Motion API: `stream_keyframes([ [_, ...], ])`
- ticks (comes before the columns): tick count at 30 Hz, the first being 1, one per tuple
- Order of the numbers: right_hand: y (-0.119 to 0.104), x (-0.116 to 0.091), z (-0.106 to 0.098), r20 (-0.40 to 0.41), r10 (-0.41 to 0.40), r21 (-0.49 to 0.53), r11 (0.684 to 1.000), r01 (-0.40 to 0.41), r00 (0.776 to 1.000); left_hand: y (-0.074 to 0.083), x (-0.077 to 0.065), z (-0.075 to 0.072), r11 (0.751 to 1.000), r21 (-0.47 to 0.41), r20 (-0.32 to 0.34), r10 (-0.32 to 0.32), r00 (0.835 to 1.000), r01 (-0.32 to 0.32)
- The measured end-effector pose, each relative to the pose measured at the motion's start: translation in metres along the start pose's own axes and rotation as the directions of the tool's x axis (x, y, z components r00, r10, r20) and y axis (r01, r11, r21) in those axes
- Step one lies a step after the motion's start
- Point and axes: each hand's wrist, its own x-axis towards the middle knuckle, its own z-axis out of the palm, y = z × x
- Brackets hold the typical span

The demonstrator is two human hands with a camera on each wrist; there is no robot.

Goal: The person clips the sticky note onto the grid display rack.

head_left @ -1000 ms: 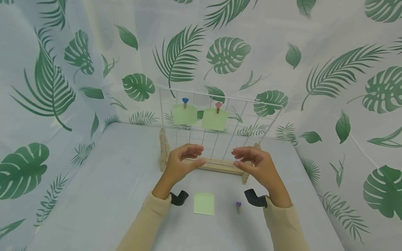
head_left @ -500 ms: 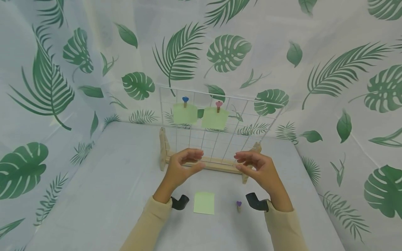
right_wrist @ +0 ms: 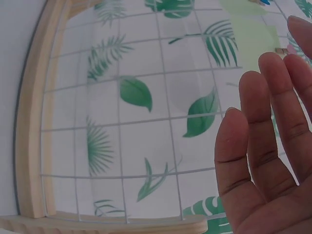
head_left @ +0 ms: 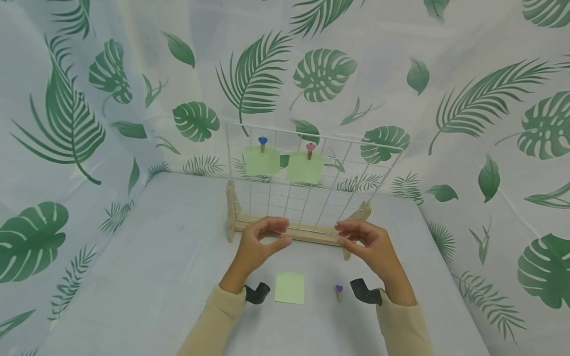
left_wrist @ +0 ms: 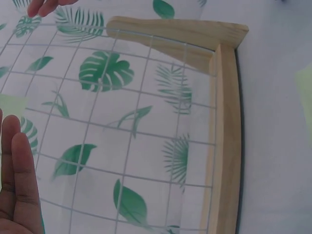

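Observation:
Both hands hover in front of a white wire grid (head_left: 307,207) on a wooden stand (head_left: 311,236), fingers relaxed and holding nothing. My left hand (head_left: 260,242) is at the grid's lower left, my right hand (head_left: 371,242) at its lower right, with a gap between them. Two pale green notes hang on the grid: one under a blue clothespin (head_left: 263,143), the other under a pink clothespin (head_left: 310,150). On the table below the hands lie a green sticky note (head_left: 289,288) and a small clothespin with a purple heart (head_left: 339,291).
A black angled piece (head_left: 258,293) sticks out at the left wrist, and a matching black piece (head_left: 366,291) at the right. The white table (head_left: 178,237) is walled in by leaf-printed cloth (head_left: 156,74) at the back and sides.
Both hands have lowered slightly toward me, the right also a little to the right. The notes and clothespins stay where they were.

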Motion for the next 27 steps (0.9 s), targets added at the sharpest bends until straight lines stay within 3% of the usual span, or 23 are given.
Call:
stream_keyframes([
  [11, 0.009, -0.008, 0.001, -0.003, 0.017, 0.010, 1.000, -0.017, 1.000, -0.011, -0.009, 0.004, 1.000, -0.009, -0.014, -0.017, 1.000, 0.017],
  [18, 0.014, -0.015, 0.003, -0.015, 0.080, 0.005, 0.997, -0.080, 0.997, -0.019, -0.017, 0.006, 0.998, -0.024, -0.024, -0.062, 0.998, 0.061],
  [27, 0.021, -0.022, 0.008, -0.014, 0.106, 0.036, 0.994, -0.105, 0.994, -0.026, -0.025, 0.008, 0.994, -0.035, -0.038, -0.109, 0.993, 0.108],
])
